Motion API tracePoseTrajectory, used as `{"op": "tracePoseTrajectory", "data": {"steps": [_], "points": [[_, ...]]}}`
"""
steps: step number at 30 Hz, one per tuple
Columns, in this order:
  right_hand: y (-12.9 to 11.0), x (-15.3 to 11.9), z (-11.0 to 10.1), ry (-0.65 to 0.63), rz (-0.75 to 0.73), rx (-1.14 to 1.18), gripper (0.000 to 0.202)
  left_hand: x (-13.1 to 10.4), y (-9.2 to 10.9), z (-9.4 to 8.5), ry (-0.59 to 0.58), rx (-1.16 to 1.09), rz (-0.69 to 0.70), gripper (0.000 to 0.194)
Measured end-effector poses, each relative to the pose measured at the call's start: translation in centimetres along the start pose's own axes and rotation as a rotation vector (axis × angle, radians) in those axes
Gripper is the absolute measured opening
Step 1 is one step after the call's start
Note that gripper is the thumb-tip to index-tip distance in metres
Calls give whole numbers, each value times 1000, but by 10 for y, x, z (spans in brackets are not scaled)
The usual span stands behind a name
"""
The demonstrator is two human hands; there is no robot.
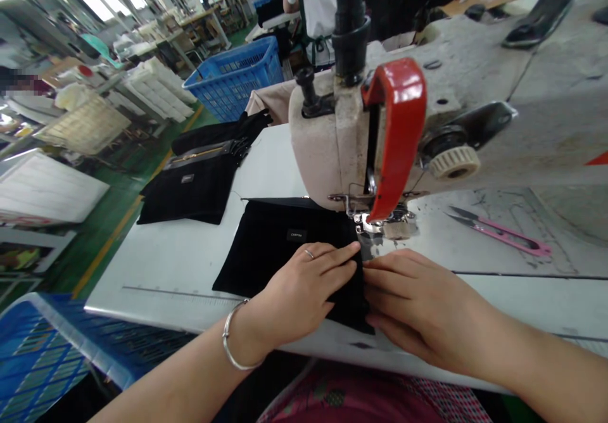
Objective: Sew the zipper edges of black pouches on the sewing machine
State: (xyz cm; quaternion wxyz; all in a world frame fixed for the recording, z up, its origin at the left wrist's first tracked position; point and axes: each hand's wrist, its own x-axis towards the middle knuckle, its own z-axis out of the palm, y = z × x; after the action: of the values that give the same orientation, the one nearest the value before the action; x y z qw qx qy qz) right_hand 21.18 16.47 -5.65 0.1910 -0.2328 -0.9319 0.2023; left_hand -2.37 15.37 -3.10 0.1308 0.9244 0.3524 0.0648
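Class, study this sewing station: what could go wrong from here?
The left hand, resting on the flat black fabric piece, has its fingertips close to the shiny metal presser foot; they could get hurt if the machine runs.

The pink-handled metal snips lie uncovered beyond the right hand and might prick it during a careless reach.

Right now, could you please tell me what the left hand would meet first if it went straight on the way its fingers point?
Most likely the metal presser foot, just beyond the fingertips of the left hand, which lies on the black fabric, though depth there is hard to judge.
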Motion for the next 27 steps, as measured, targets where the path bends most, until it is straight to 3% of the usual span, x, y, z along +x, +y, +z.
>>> {"op": "tracePoseTrajectory", "data": {"steps": [5,12,15,21,27], "points": [[3,-1,5,14,-11,-25,30,6,-9,-5,-33,-82,-39,43],[4,2,6,59,-19,-70,33,17,-27,-7,10,-27,55,34],[-8,-3,9,84,1,-68,28,11,-21,-2,29,60,82,37],[-37,-26,27,258,133,-31,23,-16,-2,19,258,1,168,32],[-40,-31,29,240,176,-29,23,-19,-4,26,285,-66,143,26]]}}
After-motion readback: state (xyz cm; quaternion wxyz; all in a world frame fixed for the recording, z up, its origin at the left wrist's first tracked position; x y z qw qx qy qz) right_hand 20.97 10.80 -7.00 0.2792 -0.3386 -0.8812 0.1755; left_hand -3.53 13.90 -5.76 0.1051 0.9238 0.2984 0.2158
